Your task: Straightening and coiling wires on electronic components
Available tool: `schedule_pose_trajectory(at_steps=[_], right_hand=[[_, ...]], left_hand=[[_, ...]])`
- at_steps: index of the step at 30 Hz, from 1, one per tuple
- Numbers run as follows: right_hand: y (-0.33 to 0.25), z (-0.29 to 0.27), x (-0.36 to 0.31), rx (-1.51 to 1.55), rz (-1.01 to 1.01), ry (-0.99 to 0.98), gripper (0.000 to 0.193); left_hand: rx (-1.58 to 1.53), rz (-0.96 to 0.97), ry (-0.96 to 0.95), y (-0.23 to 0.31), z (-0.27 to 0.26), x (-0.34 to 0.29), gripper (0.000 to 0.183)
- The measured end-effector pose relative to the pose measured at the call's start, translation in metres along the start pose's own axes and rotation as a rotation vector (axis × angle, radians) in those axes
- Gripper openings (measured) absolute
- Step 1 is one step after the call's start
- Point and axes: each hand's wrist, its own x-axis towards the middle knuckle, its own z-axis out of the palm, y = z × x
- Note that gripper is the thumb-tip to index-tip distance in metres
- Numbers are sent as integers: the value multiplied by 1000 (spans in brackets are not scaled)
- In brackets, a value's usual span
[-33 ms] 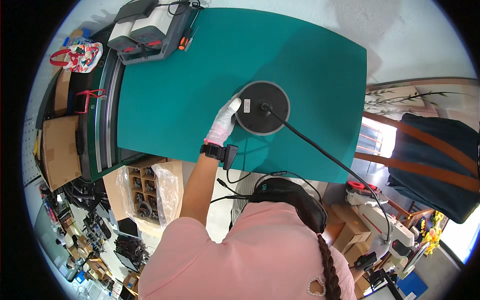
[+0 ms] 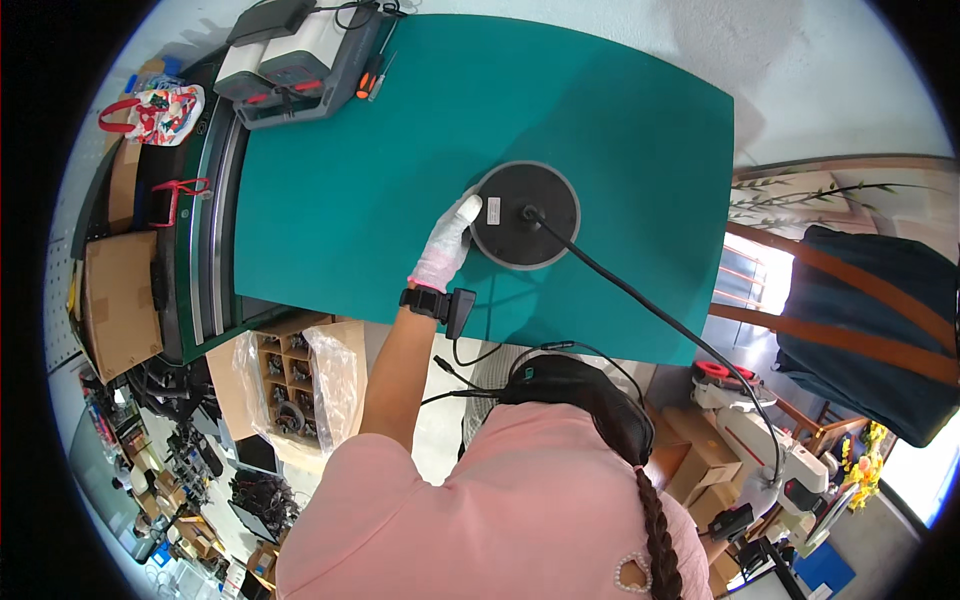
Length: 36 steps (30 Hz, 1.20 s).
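Note:
A round black disc base (image 2: 520, 240) with a grey rim and a small white label is over the green work mat. From its middle a long black stem (image 2: 640, 300) curves toward the lower right. My left hand (image 2: 450, 238), in a white glove, grips the disc's left edge with the thumb on top; its other fingers are mostly hidden. At the lower right, my right hand (image 2: 759, 492), also gloved, is closed around the stem's far end; its fingers are small and partly hidden there.
The green mat (image 2: 330, 220) covers the table. At its far left stands a grey and white device (image 2: 295, 75) beside orange-handled screwdrivers (image 2: 368, 82). An open divided carton (image 2: 290, 385) sits below the near left edge. A dark cloth bag (image 2: 865, 320) hangs at right.

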Motion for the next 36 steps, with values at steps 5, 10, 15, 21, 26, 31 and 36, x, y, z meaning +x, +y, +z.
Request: schedule_pose_trajectory(at_steps=[5,10,15,21,26,31,36], right_hand=[[-2,-1,2,-42,25,-17,21],[-14,-29,15,-8,62,-50,23],[-2,-16,2,30,38,-65,23],[11,3,-21,39,23,-60,21],[14,9,-23,51,66,-48,20],[16,11,-17,65,114,-46,22],[33,19,-1,55,208,-55,23]], left_hand=[[17,12,-24,6,5,-3,68],[21,20,-30,7,10,-3,61],[22,56,-79,10,10,-7,61],[8,36,-85,6,12,-5,70],[1,13,-38,-2,9,0,69],[-10,18,79,-4,21,2,63],[-5,54,157,-3,33,4,53]])
